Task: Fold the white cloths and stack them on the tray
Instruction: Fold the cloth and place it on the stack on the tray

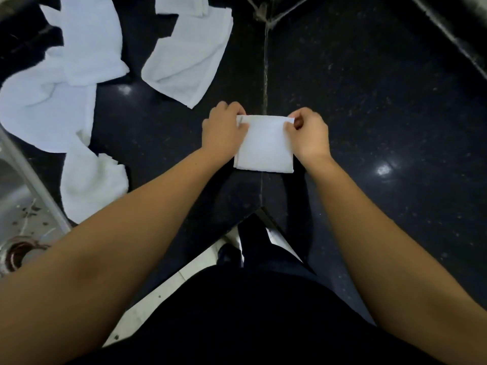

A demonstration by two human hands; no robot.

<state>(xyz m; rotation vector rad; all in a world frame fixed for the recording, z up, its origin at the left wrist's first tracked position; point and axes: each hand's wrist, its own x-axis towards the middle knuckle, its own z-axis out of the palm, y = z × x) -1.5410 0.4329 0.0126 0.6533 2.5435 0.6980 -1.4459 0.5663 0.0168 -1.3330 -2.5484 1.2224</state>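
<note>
cloth spot: folded white cloth (264,143) flat on the dark counter (382,101), dead centre in front of me
left hand (224,130): pinching its far-left corner
right hand (308,134): pinching far-right corner
key relation: both hands equally near, cloth between them
tray: can't see one

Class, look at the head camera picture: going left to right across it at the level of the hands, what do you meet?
Unfolded white cloth → left hand → folded white cloth → right hand → bare dark countertop.
</note>
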